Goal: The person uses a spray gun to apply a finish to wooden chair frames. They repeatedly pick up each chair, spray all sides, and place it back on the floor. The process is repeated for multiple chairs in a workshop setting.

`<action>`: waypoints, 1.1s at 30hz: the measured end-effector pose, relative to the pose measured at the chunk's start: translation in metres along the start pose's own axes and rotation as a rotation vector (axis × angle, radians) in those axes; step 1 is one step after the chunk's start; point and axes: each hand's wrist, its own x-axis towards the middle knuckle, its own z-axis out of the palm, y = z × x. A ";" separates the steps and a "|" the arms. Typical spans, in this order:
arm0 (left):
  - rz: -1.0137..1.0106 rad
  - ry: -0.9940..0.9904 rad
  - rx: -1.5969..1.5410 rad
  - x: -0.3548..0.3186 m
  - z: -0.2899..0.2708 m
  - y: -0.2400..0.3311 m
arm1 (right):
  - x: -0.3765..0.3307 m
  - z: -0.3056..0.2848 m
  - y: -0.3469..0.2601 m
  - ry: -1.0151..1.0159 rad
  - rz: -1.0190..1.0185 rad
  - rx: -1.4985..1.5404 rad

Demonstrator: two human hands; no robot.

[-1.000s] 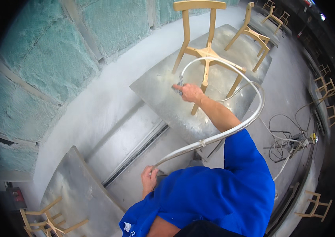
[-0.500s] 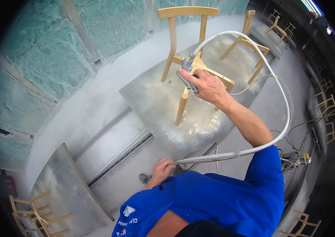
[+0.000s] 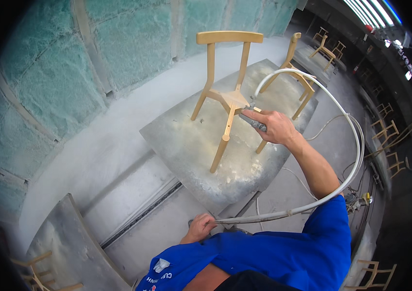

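My right hand (image 3: 279, 128) is wrapped round a grey metal spray gun (image 3: 255, 121), held in front of a pale wooden chair frame (image 3: 210, 77). The chair stands upright with a curved top rail and crossing bars where a seat would be; the gun hides part of its right side. From the gun a white hose (image 3: 360, 145) loops out to the right and back toward my body. Low in the view, my left hand (image 3: 201, 227) is closed on the hose near my waist.
The chair stands on a grey, dust-coated metal platform (image 3: 176, 140), with a second chair frame (image 3: 291, 72) behind it. Greenish filter panels (image 3: 133, 43) line the left wall. Another platform (image 3: 65, 237) with a chair frame (image 3: 41, 276) sits lower left. More chair frames (image 3: 385, 131) stand at right.
My right hand and the spray gun have moved right, off the chair's middle, uncovering its crossing bars. The view has shifted, so the chair appears lower. My left hand still grips the hose.
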 end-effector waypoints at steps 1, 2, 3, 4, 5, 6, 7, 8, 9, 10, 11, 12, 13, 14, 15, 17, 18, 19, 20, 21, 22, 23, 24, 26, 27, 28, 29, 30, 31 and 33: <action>-0.014 -0.028 0.061 -0.007 -0.001 -0.005 | 0.000 0.001 0.003 0.078 0.057 -0.013; -0.075 -0.062 0.041 -0.014 0.000 -0.012 | 0.001 -0.001 0.009 0.142 0.120 -0.024; -0.134 -0.097 0.021 -0.022 0.002 -0.021 | 0.002 -0.001 0.016 0.189 0.200 -0.035; -0.156 -0.107 -0.009 -0.031 0.008 -0.031 | 0.007 -0.005 0.025 0.254 0.186 -0.055; -0.240 -0.150 0.011 -0.040 0.015 -0.042 | 0.014 -0.010 0.036 0.300 0.188 -0.069; -0.285 -0.168 0.026 -0.046 0.023 -0.057 | 0.017 -0.011 0.044 0.348 0.190 -0.081; -0.344 -0.194 0.046 -0.051 0.032 -0.071 | 0.018 -0.009 0.052 0.268 0.170 -0.099; -0.343 -0.117 0.049 -0.057 0.041 -0.084 | 0.018 -0.007 0.061 0.188 0.151 -0.118; -0.358 -0.048 0.052 -0.061 0.053 -0.094 | 0.018 -0.002 0.072 0.108 0.130 -0.138; -0.405 0.003 0.048 -0.061 0.065 -0.103 | 0.015 0.003 0.082 0.082 0.135 -0.095; -0.379 0.073 0.078 -0.061 0.074 -0.108 | 0.009 0.011 0.093 0.053 0.136 -0.054; -0.393 0.121 0.108 -0.062 0.082 -0.109 | 0.005 0.021 0.107 0.048 0.101 0.006; -0.438 0.157 0.142 -0.064 0.088 -0.106 | 0.001 0.034 0.120 0.182 0.107 0.074; -0.479 0.200 0.131 -0.062 0.095 -0.099 | -0.002 0.048 0.137 0.340 0.076 0.160; -0.545 0.231 0.125 -0.060 0.100 -0.090 | -0.005 0.059 0.158 0.461 0.122 0.253; -0.629 0.274 0.122 -0.054 0.111 -0.067 | -0.010 0.077 0.215 0.504 0.503 0.715; -0.643 0.288 0.123 -0.048 0.116 -0.055 | -0.011 0.087 0.247 0.496 0.682 0.961; -0.658 0.303 0.124 -0.041 0.124 -0.042 | -0.013 0.098 0.280 0.521 0.792 1.133; -0.660 0.303 0.086 -0.033 0.133 -0.032 | -0.012 0.110 0.313 0.550 0.840 1.319; -0.662 0.305 0.045 -0.024 0.145 -0.022 | -0.010 0.122 0.347 0.577 0.907 1.493; -0.644 0.317 -0.004 -0.020 0.162 -0.010 | -0.010 0.138 0.376 0.588 0.944 1.644; -0.744 0.247 0.082 -0.007 0.181 -0.002 | -0.007 0.151 0.404 0.576 0.929 1.787; -0.827 0.183 0.170 -0.004 0.193 0.011 | -0.002 0.168 0.422 0.564 0.920 1.942; -0.954 0.073 0.293 0.003 0.218 0.031 | -0.007 0.196 0.449 0.532 0.853 2.154; -0.983 0.062 0.304 0.009 0.229 0.038 | -0.005 0.201 0.460 0.530 0.767 2.213; -0.998 0.084 0.277 0.013 0.241 0.044 | -0.006 0.204 0.468 0.514 0.746 2.262; -1.005 0.113 0.249 0.019 0.253 0.048 | -0.006 0.203 0.473 0.538 0.562 2.337; -1.010 0.142 0.215 0.025 0.266 0.051 | -0.006 0.200 0.476 0.552 0.435 2.404; -1.008 0.172 0.190 0.029 0.277 0.054 | -0.006 0.195 0.477 0.574 0.196 2.463; -1.002 0.218 0.151 0.037 0.295 0.060 | -0.004 0.184 0.473 0.503 0.410 2.418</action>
